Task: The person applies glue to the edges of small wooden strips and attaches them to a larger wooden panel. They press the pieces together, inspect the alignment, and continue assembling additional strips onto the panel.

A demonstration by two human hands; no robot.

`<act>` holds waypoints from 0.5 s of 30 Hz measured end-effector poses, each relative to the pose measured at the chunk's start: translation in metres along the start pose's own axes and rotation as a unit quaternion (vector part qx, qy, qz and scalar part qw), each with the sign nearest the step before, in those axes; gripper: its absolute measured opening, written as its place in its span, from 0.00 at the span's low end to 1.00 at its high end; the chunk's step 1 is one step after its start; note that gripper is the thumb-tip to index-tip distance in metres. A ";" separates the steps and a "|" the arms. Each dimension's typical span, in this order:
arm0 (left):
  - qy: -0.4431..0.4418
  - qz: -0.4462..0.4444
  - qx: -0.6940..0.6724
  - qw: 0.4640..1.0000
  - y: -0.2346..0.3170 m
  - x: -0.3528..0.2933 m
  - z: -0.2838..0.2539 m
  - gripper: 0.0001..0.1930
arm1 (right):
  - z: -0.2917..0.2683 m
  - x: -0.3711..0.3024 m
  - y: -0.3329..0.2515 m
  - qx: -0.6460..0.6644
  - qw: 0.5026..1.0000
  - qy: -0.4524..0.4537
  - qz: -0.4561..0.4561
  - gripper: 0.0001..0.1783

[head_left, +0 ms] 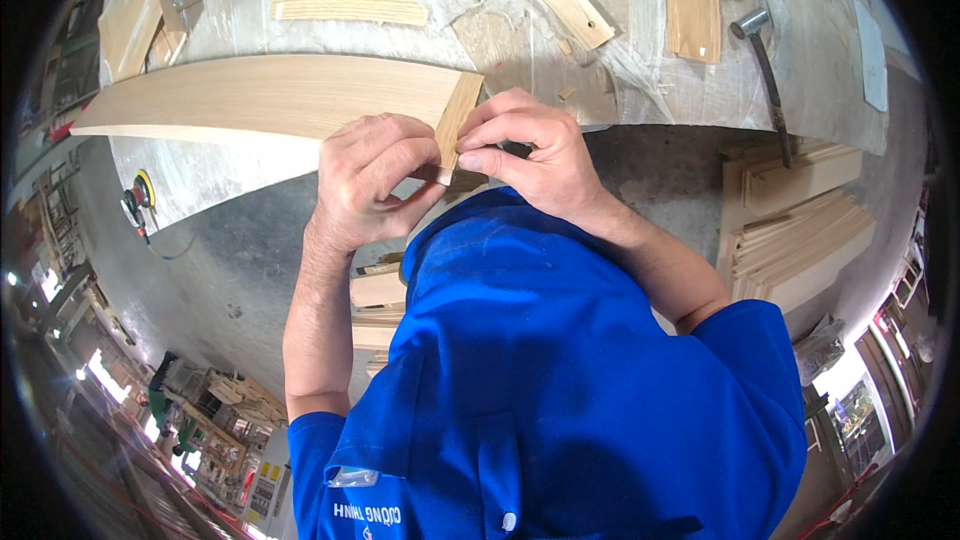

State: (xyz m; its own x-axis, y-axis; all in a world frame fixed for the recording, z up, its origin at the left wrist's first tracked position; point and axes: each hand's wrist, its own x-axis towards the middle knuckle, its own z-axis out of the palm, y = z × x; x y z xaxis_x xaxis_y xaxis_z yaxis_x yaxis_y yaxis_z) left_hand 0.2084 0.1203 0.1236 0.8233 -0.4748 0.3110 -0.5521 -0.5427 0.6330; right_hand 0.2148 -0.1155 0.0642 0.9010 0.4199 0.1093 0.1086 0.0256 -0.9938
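A long pale wooden board (270,100) lies on the plastic-covered table, reaching from the far left to just in front of my body. A darker wood strip (461,108) runs across its right end. My left hand (375,175) is closed in a pinch at the strip's near corner, its thumb below and its curled fingers above the board's edge. From the other side, my right hand (535,152) pinches the same strip with thumb and forefinger. Between the two hands the strip's near tip shows lighter, partly covered by my fingers.
A hammer (752,25) lies at the right table edge, its handle overhanging. Loose wood pieces (350,9) are scattered across the table (610,90). Stacked boards (800,240) stand low at right, and more lie below my left forearm. A round sander (140,196) sits at left.
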 end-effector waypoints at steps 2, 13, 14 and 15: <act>0.003 0.003 0.001 1.000 0.000 0.001 0.000 0.19 | 0.000 0.000 0.000 -0.014 1.000 -0.007 -0.012 0.07; -0.012 -0.013 -0.013 1.000 0.000 -0.007 0.001 0.19 | 0.003 0.000 -0.004 0.006 1.000 -0.018 0.024 0.07; -0.013 -0.013 -0.014 1.000 0.000 -0.007 0.001 0.19 | 0.004 0.001 -0.006 0.023 0.999 -0.014 0.044 0.08; -0.004 -0.009 -0.011 1.000 0.001 -0.006 0.001 0.19 | 0.004 0.001 -0.007 0.039 0.997 -0.010 0.064 0.09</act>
State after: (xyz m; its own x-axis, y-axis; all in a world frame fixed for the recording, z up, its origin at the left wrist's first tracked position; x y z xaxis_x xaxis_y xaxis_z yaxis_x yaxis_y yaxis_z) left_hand 0.2028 0.1221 0.1212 0.8317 -0.4705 0.2948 -0.5347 -0.5354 0.6538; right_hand 0.2133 -0.1114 0.0714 0.8969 0.4419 -0.0185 -0.0407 0.0409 -0.9983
